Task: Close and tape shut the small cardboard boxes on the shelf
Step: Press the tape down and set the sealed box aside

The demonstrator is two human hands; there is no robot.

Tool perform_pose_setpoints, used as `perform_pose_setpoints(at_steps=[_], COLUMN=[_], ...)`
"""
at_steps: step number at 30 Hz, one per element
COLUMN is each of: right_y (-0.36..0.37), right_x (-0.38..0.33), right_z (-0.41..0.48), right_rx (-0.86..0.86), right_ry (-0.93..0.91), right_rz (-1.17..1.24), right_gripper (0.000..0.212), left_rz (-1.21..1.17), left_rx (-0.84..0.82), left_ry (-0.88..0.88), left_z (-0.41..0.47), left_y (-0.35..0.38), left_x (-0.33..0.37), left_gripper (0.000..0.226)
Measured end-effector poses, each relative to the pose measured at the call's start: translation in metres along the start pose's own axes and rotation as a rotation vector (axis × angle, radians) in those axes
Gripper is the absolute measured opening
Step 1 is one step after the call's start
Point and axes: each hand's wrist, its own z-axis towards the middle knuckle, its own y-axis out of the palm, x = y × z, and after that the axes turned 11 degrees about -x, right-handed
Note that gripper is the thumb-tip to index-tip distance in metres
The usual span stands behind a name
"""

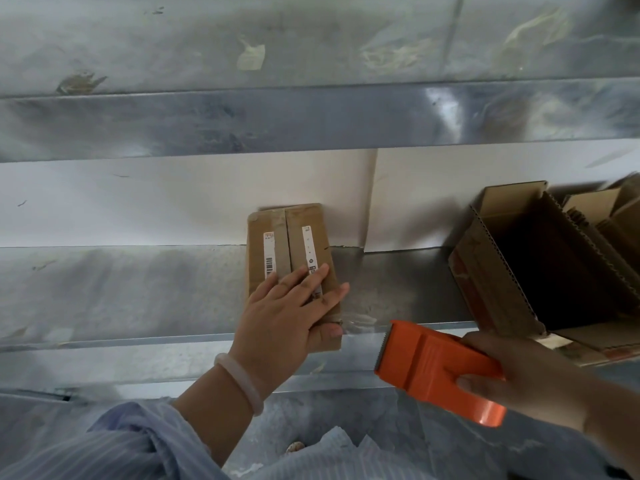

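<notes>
Metal shelf [138, 292] carries a small box [273, 244] at its front edge; left hand [287, 317] presses flat fingers [311, 278] on its flaps, seemingly steadying them for taping; right hand [530, 375] grips the tape dispenser [436, 372].

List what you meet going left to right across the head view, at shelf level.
Bracelet → closed small box → orange tape dispenser → open box.

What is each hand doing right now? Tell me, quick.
Left hand: open, fingers flat on the small cardboard box.
Right hand: closed, holding the orange tape dispenser.
</notes>
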Motion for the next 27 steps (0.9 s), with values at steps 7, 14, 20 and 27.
perform_pose_setpoints(at_steps=[7, 14, 20, 27], right_y=[0.01, 0.016, 0.022, 0.062], right_x=[-0.023, -0.054, -0.056, -0.022], right_z=[0.016, 0.043, 0.05, 0.045], right_rx=[0.014, -0.034, -0.071, -0.102], right_ry=[0.175, 0.229, 0.245, 0.398], right_rz=[-0.073, -0.041, 0.16, 0.127], right_gripper=[0.026, 0.031, 0.035, 0.082], left_rz=[0.002, 0.006, 0.015, 0.007], left_rx=[-0.002, -0.047, -0.053, -0.058], left_ry=[-0.002, -0.018, -0.017, -0.001], left_z=[0.0, 0.0, 0.001, -0.001], left_y=[-0.003, -0.003, -0.006, -0.008], left_x=[0.002, 0.004, 0.004, 0.002], left_gripper=[0.053, 0.054, 0.056, 0.053])
